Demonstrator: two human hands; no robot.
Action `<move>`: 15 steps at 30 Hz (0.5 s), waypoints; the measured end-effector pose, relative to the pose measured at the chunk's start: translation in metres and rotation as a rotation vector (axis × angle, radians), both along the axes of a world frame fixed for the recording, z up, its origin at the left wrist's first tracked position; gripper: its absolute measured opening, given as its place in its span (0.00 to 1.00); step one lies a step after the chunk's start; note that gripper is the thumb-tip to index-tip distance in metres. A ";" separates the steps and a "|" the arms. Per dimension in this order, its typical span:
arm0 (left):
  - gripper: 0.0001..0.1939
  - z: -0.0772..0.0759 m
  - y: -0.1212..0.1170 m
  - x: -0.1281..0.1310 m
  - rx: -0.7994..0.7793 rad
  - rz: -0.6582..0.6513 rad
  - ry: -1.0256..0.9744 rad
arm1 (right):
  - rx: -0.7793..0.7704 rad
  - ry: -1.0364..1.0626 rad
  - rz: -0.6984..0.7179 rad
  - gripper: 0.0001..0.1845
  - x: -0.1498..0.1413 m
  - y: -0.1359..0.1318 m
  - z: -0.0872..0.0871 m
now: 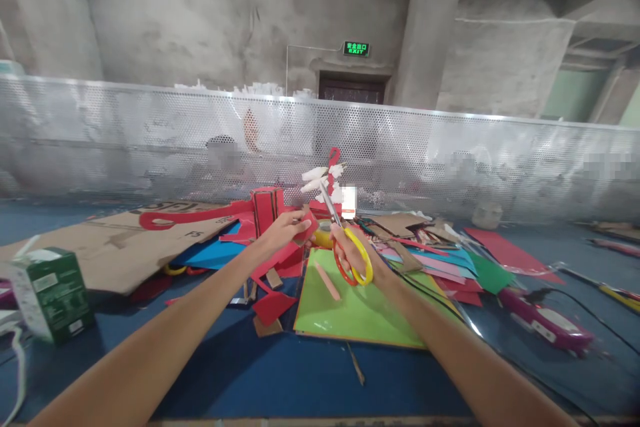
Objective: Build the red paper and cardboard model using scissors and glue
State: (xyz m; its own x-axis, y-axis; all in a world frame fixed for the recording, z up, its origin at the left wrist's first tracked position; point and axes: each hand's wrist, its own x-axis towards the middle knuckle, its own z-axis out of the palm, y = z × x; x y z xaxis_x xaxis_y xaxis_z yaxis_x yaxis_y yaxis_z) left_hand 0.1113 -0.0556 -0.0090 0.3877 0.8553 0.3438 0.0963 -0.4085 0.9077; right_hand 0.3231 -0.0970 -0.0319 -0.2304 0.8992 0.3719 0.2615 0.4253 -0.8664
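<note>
My right hand (351, 253) is closed through the yellow and orange handles of a pair of scissors (345, 240), blades pointing up and away. My left hand (286, 228) pinches a small red piece of card (307, 228) right beside the blades. Both hands hover above a light green sheet (365, 310) on the blue table (240, 373). Red card scraps (273, 307) lie below my left hand.
A large brown cardboard sheet (100, 247) lies at left, a green box (50, 293) at the near left. Coloured paper sheets (450, 263) spread at right, with a purple glue gun (543, 321) and its cable. A perforated metal screen (500, 160) closes the far side.
</note>
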 end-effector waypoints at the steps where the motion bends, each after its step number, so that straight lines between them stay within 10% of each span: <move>1: 0.16 -0.002 0.001 0.002 0.010 0.015 -0.035 | 0.000 0.047 0.010 0.27 0.001 0.003 -0.002; 15: 0.18 -0.021 -0.010 0.036 -0.011 0.102 -0.217 | 0.064 0.601 0.116 0.25 -0.016 0.008 -0.017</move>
State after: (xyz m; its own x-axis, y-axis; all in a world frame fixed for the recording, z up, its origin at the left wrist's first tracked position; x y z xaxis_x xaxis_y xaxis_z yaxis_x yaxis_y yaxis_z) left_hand 0.1473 -0.0656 -0.0296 0.2169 0.8904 0.4002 -0.0614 -0.3967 0.9159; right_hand 0.3070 -0.0887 -0.0488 -0.0587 0.8527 0.5191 -0.3158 0.4775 -0.8200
